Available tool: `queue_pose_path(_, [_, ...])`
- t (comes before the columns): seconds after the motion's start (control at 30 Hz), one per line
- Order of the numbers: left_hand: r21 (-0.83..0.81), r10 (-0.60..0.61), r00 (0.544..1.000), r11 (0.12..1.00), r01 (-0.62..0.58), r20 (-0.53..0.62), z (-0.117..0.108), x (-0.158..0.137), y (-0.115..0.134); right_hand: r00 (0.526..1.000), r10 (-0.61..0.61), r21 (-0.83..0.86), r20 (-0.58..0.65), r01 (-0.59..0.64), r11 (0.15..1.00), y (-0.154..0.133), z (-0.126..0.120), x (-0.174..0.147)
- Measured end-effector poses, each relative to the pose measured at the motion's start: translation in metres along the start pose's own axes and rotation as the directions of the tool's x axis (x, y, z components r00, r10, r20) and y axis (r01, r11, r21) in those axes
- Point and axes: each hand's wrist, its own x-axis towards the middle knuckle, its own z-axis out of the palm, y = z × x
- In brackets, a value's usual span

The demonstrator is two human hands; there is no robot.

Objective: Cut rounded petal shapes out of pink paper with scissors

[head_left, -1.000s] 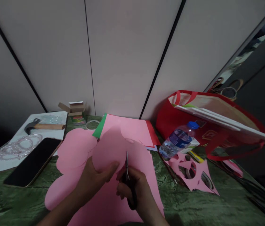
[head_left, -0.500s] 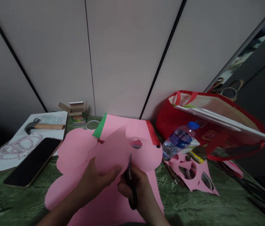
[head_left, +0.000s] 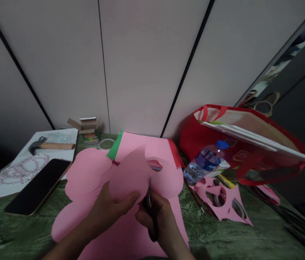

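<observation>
My left hand [head_left: 114, 204] pinches a rounded piece of pink paper [head_left: 130, 173] along its lower edge, thumb on top. Dark-handled scissors [head_left: 151, 213] are in my right hand [head_left: 161, 213], their blades pointing up and lying at the right edge of that paper. Right of the blades a curved pink strip [head_left: 167, 180] bends away. Rounded pink cutouts [head_left: 88, 173] lie to the left, overlapping. Beneath my hands are larger pink sheets [head_left: 122, 238], with green and red sheets showing at the far edges.
On the left are a phone [head_left: 38, 186], bead strings [head_left: 24, 168], a hammer [head_left: 52, 145] and a small open box [head_left: 89, 131]. To the right stand a water bottle [head_left: 203, 160] and a red bag [head_left: 192, 131], with pink paper scraps [head_left: 232, 202] in front.
The curved pink strip right of the blades has shifted slightly left. Both hands and the scissors stay in nearly the same place.
</observation>
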Motion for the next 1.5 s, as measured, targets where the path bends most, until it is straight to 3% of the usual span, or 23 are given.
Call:
queue_pose_path(0.6, [-0.071, 0.009, 0.999, 0.997, -0.006, 0.049, -0.002, 0.003, 0.001, 0.996, 0.064, 0.006, -0.065, -0.064, 0.998, 0.003, 0.004, 0.001])
queue_pose_path(0.8, [-0.036, 0.056, 0.98, 0.998, -0.05, 0.192, -0.008, 0.009, -0.002, 0.997, 0.068, 0.051, -0.042, -0.066, 0.997, 0.006, 0.002, 0.001])
queue_pose_path(1.03, [-0.051, 0.068, 0.986, 0.997, -0.061, 0.154, -0.007, 0.008, 0.0, 0.993, 0.104, 0.071, -0.059, -0.1, 0.992, 0.006, 0.004, 0.003])
queue_pose_path(1.23, [-0.053, 0.079, 0.984, 0.996, -0.072, 0.159, -0.008, 0.01, -0.006, 0.995, 0.062, 0.03, -0.072, -0.06, 0.998, 0.002, 0.003, 0.002])
queue_pose_path(1.5, [-0.171, 0.119, 0.985, 0.981, -0.096, 0.127, -0.002, 0.005, -0.002, 0.999, 0.05, 0.191, 0.015, -0.052, 0.98, -0.005, 0.011, -0.001])
